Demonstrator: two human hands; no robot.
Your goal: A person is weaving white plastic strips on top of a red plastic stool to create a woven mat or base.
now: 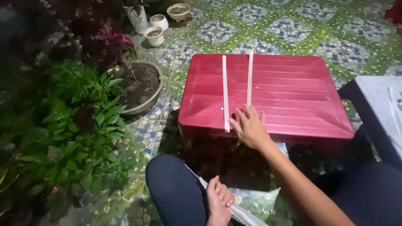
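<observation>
Here the right hand rests on the near part of the red plastic counter, fingers spread and flat, just beside the lower ends of two pale strips that lie side by side across its top, running from the far edge toward the near one. The left strip reaches the front edge and hangs a little over it; the right strip ends at the fingertips. The hand is open, gripping nothing, and seems to press or smooth the end of the right strip. To do this well, I would judge, the palm should stay low and the fingers slide the strip gently so that it stays straight and parallel to its neighbour, without nudging the left one out of line. The left hand sits down by the knee, closed around a bundle of more pale strips that slants off toward the lower right; a firm but loose grip would keep them from creasing. Beside the counter on the patterned tiled floor stand a bowl-shaped pot of soil, leafy green plants and small white pots
</observation>
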